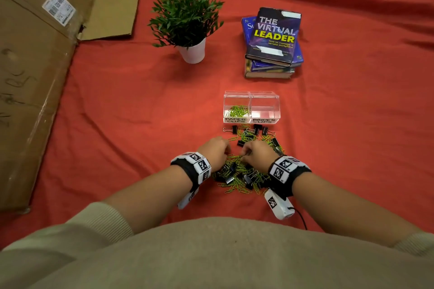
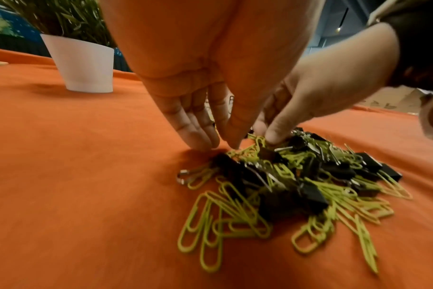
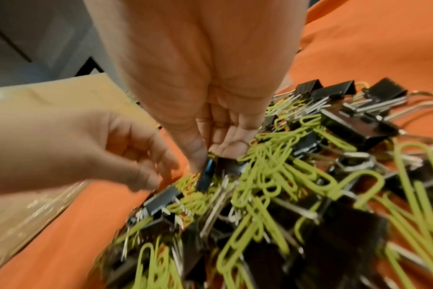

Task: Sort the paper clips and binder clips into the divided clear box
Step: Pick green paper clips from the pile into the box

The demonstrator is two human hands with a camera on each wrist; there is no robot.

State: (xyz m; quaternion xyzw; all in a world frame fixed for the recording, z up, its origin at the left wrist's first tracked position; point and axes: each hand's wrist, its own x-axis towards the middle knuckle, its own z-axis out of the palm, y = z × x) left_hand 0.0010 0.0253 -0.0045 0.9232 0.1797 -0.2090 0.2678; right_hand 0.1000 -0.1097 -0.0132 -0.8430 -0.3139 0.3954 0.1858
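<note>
Head view: both hands are down in a mixed pile of green paper clips and black binder clips on the red-covered desk, just in front of the divided clear box. Its left compartment, labelled for paper clips, holds a small heap of green ones; the right, labelled for binder clips, looks empty.

The left hand has its fingers nearly straight, tips pressed together and touching the pile's edge, as the left wrist view shows; whether it has a clip between them I cannot tell. The right hand has thumb and fingers drawn together over the pile and seems to pinch a green paper clip, though blur leaves that unsure.

The paper clips are likely light, thin, springy wire that hooks together, so lifting one may drag others; pinch a single loop end and shake it free. The binder clips should be heavier and stiff, best taken across the black body, since the silver wire handles swing and snag.
</note>
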